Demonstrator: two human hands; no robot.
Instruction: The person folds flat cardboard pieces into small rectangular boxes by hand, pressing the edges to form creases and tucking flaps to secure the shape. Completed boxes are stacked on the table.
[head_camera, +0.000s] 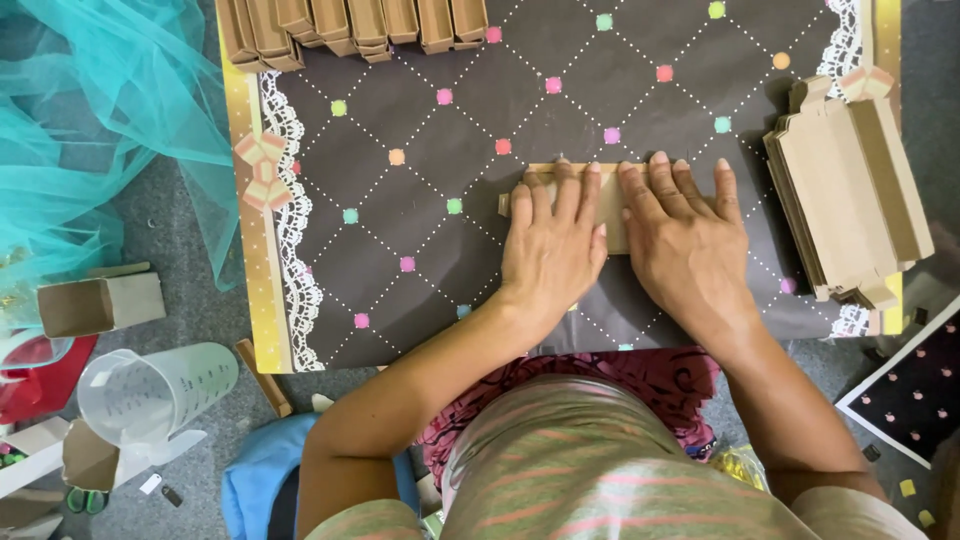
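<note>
The flat brown cardboard piece (612, 205) lies sideways in the middle of the frame, right under the left hand (552, 245) and right hand (685, 245), both pressing it open-palmed.

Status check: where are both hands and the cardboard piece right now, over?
Left hand and right hand flat, pressing brown cardboard piece onto dotted board. Flat cardboard stack at right, folded boxes at the board's top edge. Nothing in the way.

Flat tan cardboard piece (610, 205) on the dark dotted board (420, 260), mostly hidden under both hands.
</note>
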